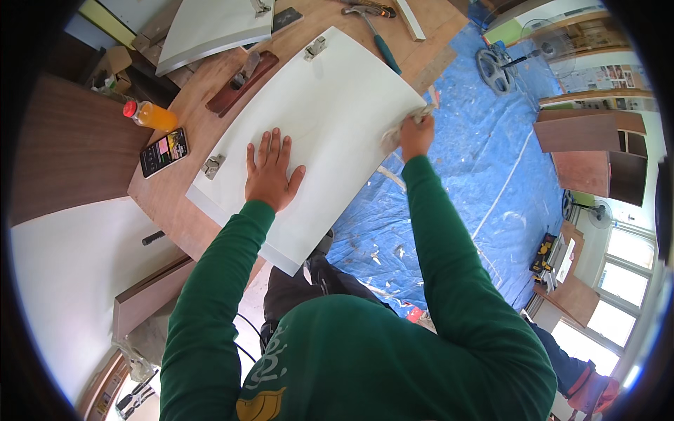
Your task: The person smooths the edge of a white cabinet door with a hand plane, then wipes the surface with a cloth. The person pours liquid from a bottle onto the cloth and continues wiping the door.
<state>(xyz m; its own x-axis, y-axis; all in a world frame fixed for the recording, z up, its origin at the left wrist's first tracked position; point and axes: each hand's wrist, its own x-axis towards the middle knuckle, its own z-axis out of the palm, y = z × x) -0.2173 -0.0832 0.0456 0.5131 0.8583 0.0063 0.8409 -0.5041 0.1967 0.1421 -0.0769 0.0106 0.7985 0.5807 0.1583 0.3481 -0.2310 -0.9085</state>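
A white cabinet door panel point(337, 119) lies on the wooden worktable, its near corner jutting past the table edge. Two metal hinges point(315, 48) are fitted along its left side. My left hand point(270, 172) rests flat on the panel's face, fingers spread. At the panel's right edge, my right hand point(417, 136) is closed around a pale, crumpled rag point(391, 139), which touches the edge and sticks out beyond my fingers.
A reddish wooden hand plane point(242, 83), a phone point(164, 152) and an orange drink bottle point(150, 116) sit left of the panel. Beyond it are a hammer point(379, 43) and another white panel point(210, 31). Blue sheeting point(456, 196) covers the floor at right, with a fan point(497, 70) standing there.
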